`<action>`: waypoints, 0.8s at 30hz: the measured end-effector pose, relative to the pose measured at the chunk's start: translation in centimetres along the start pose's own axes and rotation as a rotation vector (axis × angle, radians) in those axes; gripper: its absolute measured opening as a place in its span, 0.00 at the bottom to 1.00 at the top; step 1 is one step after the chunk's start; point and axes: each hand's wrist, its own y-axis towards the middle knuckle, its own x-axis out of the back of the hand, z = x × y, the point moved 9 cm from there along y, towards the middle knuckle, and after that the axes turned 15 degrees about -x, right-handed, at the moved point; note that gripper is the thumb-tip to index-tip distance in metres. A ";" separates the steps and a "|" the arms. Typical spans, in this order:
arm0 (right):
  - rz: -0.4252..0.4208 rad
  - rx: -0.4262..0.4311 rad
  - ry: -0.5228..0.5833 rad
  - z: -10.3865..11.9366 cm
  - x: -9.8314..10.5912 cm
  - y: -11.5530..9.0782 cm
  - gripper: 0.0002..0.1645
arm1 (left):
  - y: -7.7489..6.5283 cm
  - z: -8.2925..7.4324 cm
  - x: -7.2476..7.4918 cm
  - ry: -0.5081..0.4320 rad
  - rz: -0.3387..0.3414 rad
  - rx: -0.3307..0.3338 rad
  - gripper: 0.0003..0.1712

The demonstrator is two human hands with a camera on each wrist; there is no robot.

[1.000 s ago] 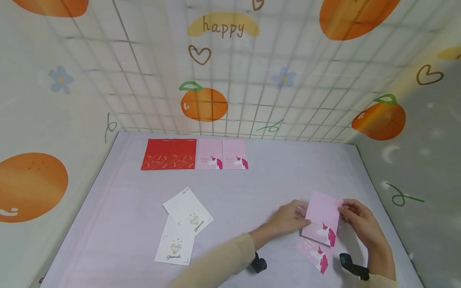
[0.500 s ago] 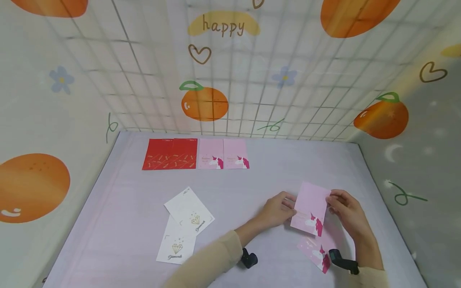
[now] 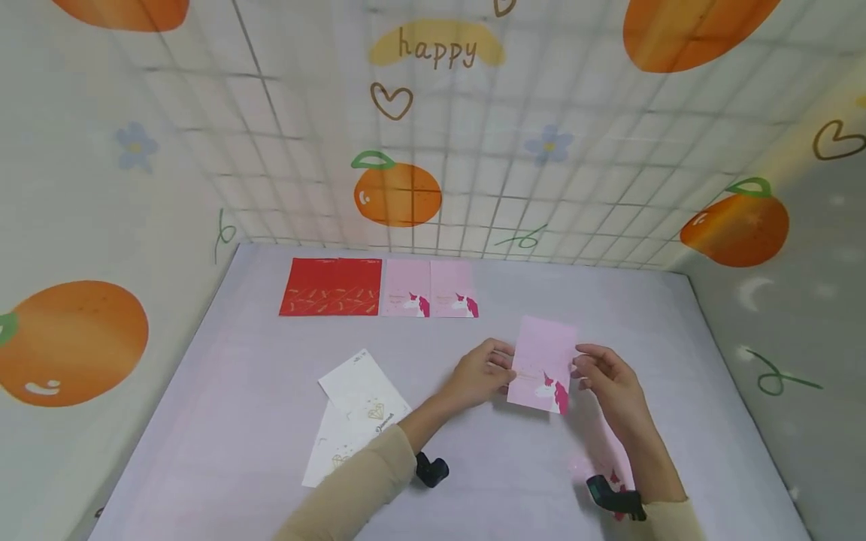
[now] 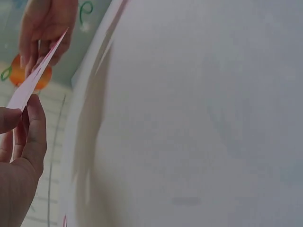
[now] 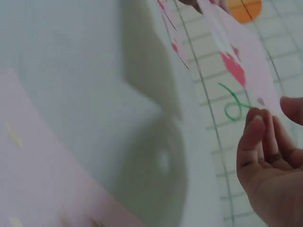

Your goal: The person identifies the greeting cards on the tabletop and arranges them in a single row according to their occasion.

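A pink card [image 3: 541,353] with a white unicorn with a magenta mane is held up, tilted, above the table. My left hand [image 3: 476,376] pinches its left edge between thumb and fingers, as the left wrist view also shows on the card [image 4: 28,90]. At the card's right edge is my right hand [image 3: 612,387], its fingers relaxed and its thumb apart from them in the right wrist view; whether they touch the card is unclear. Another pink unicorn card [image 3: 616,458] lies below the right forearm, partly hidden by the wrist camera.
Along the table's back lie two red cards [image 3: 331,289] and two pink unicorn cards [image 3: 429,289], side by side. Two overlapping white diamond cards [image 3: 361,391] lie left of centre, partly covered by the left sleeve. A patterned curtain [image 3: 460,150] stands behind the table [image 3: 223,421].
Both hands have carried the pink card left and away from me, off the pink card beneath. The right hand's fingers have loosened from the card's edge. The left sleeve now covers part of the white cards.
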 end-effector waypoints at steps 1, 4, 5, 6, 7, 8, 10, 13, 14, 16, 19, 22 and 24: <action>-0.005 -0.010 -0.011 -0.2 -0.5 0.0 0.30 | -0.1 0.1 0.4 -0.004 -0.010 0.003 0.17; 0.013 -0.018 -0.003 -0.5 -2.0 0.2 0.28 | -0.3 0.4 1.9 -0.010 -0.047 0.008 0.17; 0.026 -0.010 0.007 -0.5 -2.5 0.2 0.27 | -0.4 0.5 2.3 -0.011 -0.059 0.009 0.17; 0.040 -0.001 0.022 -0.5 -2.9 0.3 0.26 | -0.4 0.6 2.8 -0.016 -0.072 0.009 0.17; 0.054 0.010 0.029 -0.4 -3.4 0.3 0.25 | -0.5 0.6 3.3 -0.019 -0.082 0.010 0.17; 0.066 0.025 0.038 -0.3 -3.8 0.3 0.24 | -0.6 0.7 3.7 -0.025 -0.091 0.010 0.18; 0.082 0.042 0.033 -0.4 -4.5 0.4 0.23 | -0.7 1.0 4.5 -0.033 -0.107 0.012 0.18; 0.101 0.038 0.020 -0.5 -5.6 0.4 0.22 | -0.9 1.4 5.3 -0.038 -0.125 0.025 0.18; 0.106 0.033 0.014 -0.6 -6.0 0.5 0.22 | -1.0 1.5 5.6 -0.037 -0.132 0.030 0.18; 0.109 0.015 0.005 -0.7 -6.5 0.5 0.22 | -1.2 1.6 6.0 -0.035 -0.143 0.043 0.18; 0.097 0.001 -0.013 -0.8 -7.2 0.5 0.22 | -1.5 1.6 6.4 -0.027 -0.153 0.058 0.19; 0.085 -0.009 -0.021 -0.9 -7.6 0.5 0.21 | -1.8 1.6 6.6 -0.016 -0.156 0.064 0.19; 0.081 -0.015 -0.021 -0.9 -7.8 0.6 0.20 | -2.0 1.6 6.8 -0.014 -0.156 0.068 0.19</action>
